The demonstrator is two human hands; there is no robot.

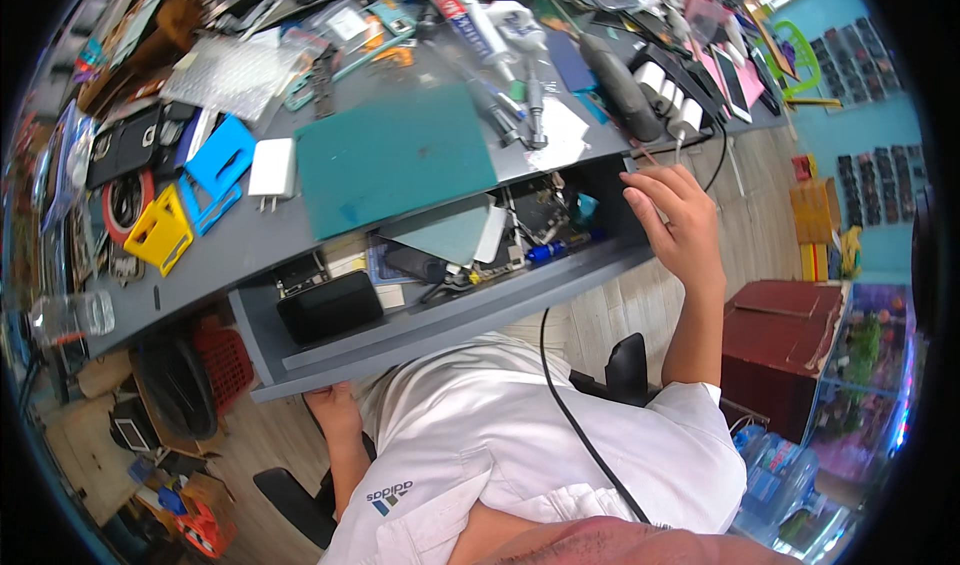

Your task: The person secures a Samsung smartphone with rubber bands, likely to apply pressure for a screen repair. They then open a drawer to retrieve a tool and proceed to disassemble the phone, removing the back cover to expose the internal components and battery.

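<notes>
A grey desk drawer (480, 303) is pulled out toward me. Inside it lie a black phone-like slab (335, 310), a pale glass-like sheet (440, 230), a small blue cylinder (545, 252) and several circuit boards and small parts. My left hand (335, 403) is at the lower left of the drawer front, its fingers mostly hidden behind it. At the drawer's right end my right hand (677, 215) is raised near the desk edge, thumb and fingers apart, with nothing seen in it. Whether it touches the drawer, I cannot tell.
A green mat (395, 160) covers the middle of the desk, beside a white charger (272, 168) and blue and yellow plastic holders (160, 230). Tools and tubes crowd the back. A black cable (570, 405) hangs before my chest. A red cabinet (780, 345) stands on the right.
</notes>
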